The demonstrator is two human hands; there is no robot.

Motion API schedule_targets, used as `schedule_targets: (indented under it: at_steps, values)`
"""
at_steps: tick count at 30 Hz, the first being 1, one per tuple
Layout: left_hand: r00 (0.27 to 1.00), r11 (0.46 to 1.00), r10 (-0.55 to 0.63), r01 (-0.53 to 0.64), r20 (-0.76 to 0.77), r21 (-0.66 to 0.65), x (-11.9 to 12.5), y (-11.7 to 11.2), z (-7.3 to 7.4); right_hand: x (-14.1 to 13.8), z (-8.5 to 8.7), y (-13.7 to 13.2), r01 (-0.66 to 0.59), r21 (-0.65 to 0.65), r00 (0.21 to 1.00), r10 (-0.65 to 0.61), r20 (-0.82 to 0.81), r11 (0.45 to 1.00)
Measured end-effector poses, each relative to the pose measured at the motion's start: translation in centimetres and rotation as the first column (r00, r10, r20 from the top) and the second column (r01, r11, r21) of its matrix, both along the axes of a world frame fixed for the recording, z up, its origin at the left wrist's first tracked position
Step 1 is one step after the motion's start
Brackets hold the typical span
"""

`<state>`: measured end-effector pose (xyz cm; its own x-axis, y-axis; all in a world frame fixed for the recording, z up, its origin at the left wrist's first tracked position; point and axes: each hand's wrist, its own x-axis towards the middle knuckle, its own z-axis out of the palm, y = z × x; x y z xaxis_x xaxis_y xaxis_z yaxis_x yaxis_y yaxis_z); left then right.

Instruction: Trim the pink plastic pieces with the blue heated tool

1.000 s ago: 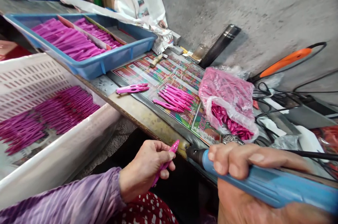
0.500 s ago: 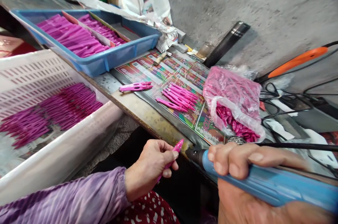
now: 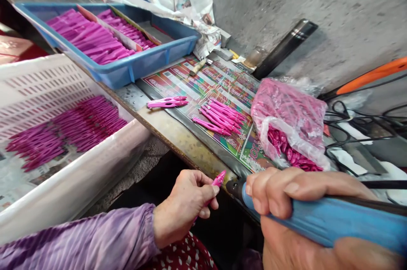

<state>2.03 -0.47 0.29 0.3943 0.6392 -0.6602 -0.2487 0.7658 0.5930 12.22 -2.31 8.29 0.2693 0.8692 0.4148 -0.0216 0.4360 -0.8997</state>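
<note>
My left hand (image 3: pixel 186 206) pinches a slim pink plastic clip (image 3: pixel 218 180) by its lower half, with its tip pointing up. My right hand (image 3: pixel 280 191) is wrapped around a blue rotary hand grinder (image 3: pixel 333 219). The grinder's black nose (image 3: pixel 234 189) sits just right of the clip's tip, and I cannot tell if they touch. Loose pink clips (image 3: pixel 221 118) lie on a printed mat (image 3: pixel 203 79) on the bench, with a smaller group (image 3: pixel 167 102) to their left. A plastic bag of pink pieces (image 3: pixel 288 121) stands to the right.
A blue tray (image 3: pixel 127 68) of pink clips stands on the bench, and a white perforated crate (image 3: pixel 73 168) holding more sits left of it. Black cables (image 3: pixel 349 123), an orange-handled tool (image 3: pixel 372 76) and a dark flask (image 3: pixel 286 47) lie along the concrete wall (image 3: pixel 349 7).
The whole scene has shifted right and upward in view as the head turned. The clip's tip has stayed close to the grinder's nose, and my right fingers curl more tightly around the grinder.
</note>
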Motion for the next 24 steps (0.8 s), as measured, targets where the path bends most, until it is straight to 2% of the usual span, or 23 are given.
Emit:
schedule_targets:
  at_steps: [5,10,13,14,17,18,19,20,21,24]
  values:
    - [1.000,1.000,0.008,-0.008,0.017,0.001,0.1,0.0,-0.1,0.3,-0.2,0.7,0.061,-0.008,0.998,-0.061,0.015,0.998]
    - [1.000,1.000,-0.011,0.012,-0.009,0.014,0.0,0.0,0.1,1.3,-0.9,0.7,0.063,0.034,0.997,-0.065,0.047,0.997]
    - [1.000,1.000,-0.019,0.019,-0.019,0.006,0.0,0.2,0.3,2.8,-1.0,0.6,-0.039,0.085,0.997,0.034,0.064,0.996]
    - [1.000,1.000,-0.021,0.021,-0.020,0.003,0.0,0.2,0.3,3.3,-0.9,0.6,-0.118,0.088,0.989,0.109,0.100,0.989]
    - [1.000,1.000,-0.024,0.024,-0.018,0.005,0.0,0.3,0.2,4.1,-0.8,0.7,-0.250,0.023,0.950,0.241,0.198,0.968]
    - [1.000,1.000,-0.023,0.023,-0.015,0.006,0.0,0.3,0.2,3.9,-0.8,0.7,-0.259,0.004,0.947,0.253,0.197,0.966]
    - [1.000,1.000,-0.023,0.023,-0.013,0.007,0.0,0.3,0.2,3.7,-0.8,0.8,-0.211,0.037,0.966,0.202,0.159,0.977]
    - [1.000,1.000,-0.022,0.023,-0.010,0.007,0.0,0.3,0.1,3.4,-0.8,0.9,-0.090,0.086,0.993,0.083,0.085,0.992]
    - [1.000,1.000,-0.023,0.023,-0.008,0.007,0.0,0.3,0.1,3.1,-0.9,1.0,-0.076,0.097,0.995,0.069,0.069,0.992]
    - [1.000,1.000,-0.023,0.023,-0.003,0.011,0.0,0.2,-0.1,3.4,-1.1,1.2,-0.203,0.084,0.974,0.192,0.117,0.976]
